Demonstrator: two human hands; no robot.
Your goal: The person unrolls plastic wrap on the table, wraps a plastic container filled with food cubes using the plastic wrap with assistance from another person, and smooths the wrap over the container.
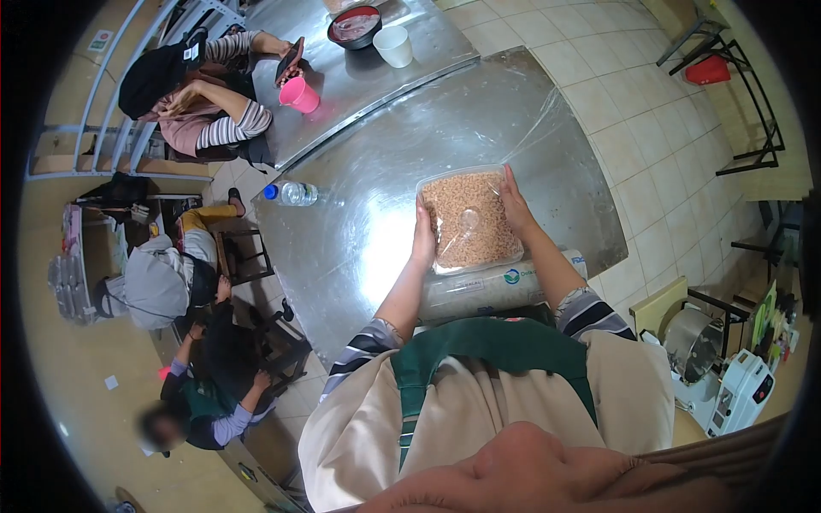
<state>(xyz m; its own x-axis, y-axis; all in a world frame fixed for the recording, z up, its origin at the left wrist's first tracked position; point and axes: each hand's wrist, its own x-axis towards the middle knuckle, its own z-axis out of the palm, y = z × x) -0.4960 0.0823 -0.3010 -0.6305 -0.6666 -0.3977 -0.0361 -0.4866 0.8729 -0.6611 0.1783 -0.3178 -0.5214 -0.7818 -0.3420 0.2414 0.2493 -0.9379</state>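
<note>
A clear plastic container (469,221) full of light brown crumbly bits is held between my two hands above the metal table (342,231). My left hand (423,232) presses against its left side, and my right hand (516,205) grips the right side with the thumb near the top edge. What the bits are, I cannot make out. Just below the container, close to my apron, lies a pale plastic-wrapped roll or pack (487,289) with a blue and green logo.
A water bottle (298,194) with a blue cap lies on the table's left. The far table holds a pink cup (298,95), a white cup (393,46) and a dark bowl (354,27). A person with a phone (291,61) sits there; others sit at left. A mixer (697,342) stands at right.
</note>
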